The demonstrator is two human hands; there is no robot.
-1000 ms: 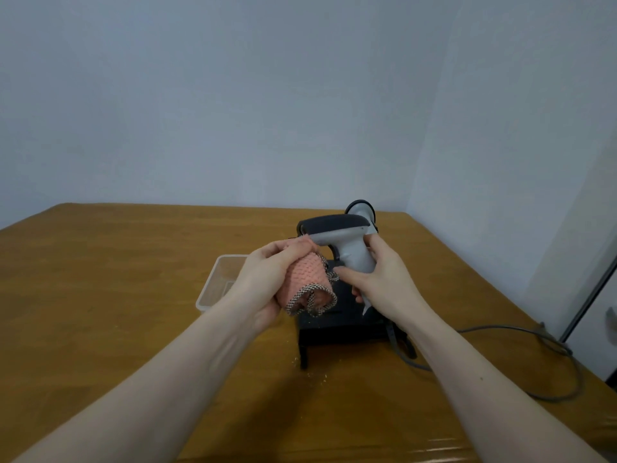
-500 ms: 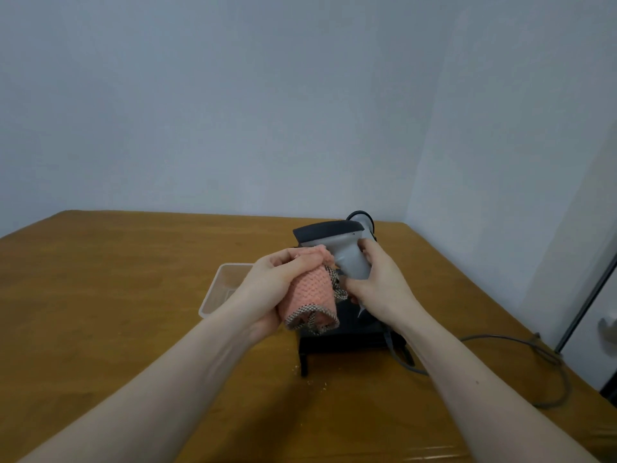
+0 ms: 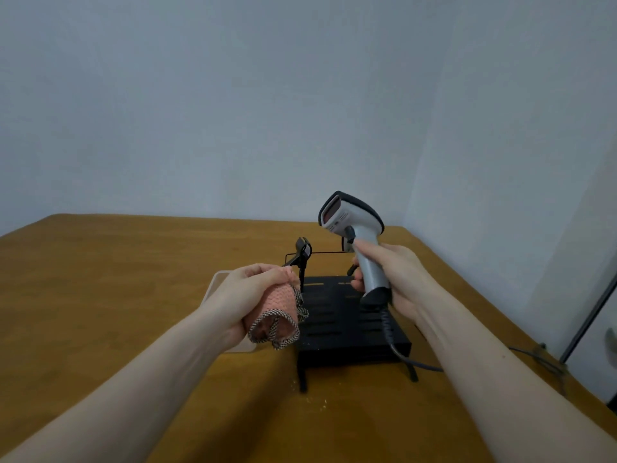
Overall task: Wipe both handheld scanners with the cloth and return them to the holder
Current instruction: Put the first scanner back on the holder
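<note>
A: Where is the scanner?

B: The grey handheld scanner point(image 3: 354, 225) is up in the air above the black holder point(image 3: 340, 315). The right hand point(image 3: 397, 275) has its fingers wrapped round the handle, the scan window tilted up and facing left. Its dark coiled cable point(image 3: 394, 342) runs down from the butt of the handle, across the holder's right edge and off to the right over the table.

A: And the other hand?

B: The left hand point(image 3: 247, 295) is closed round a bunched pink cloth point(image 3: 278, 312) with a checked border; the loose end hangs out below the fist. The cloth is apart from the scanner, to the left of it and lower.

A: What about the holder?

B: It is a slotted black stand on thin legs, sitting on the wooden table point(image 3: 100, 295). A thin wire rail crosses its far side, and a small dark piece point(image 3: 303, 250) sticks up at the far-left corner; I cannot tell what it is.

A: Anything else?

B: A clear plastic tray point(image 3: 217, 282) lies on the table just left of the holder, mostly hidden behind the left hand.
</note>
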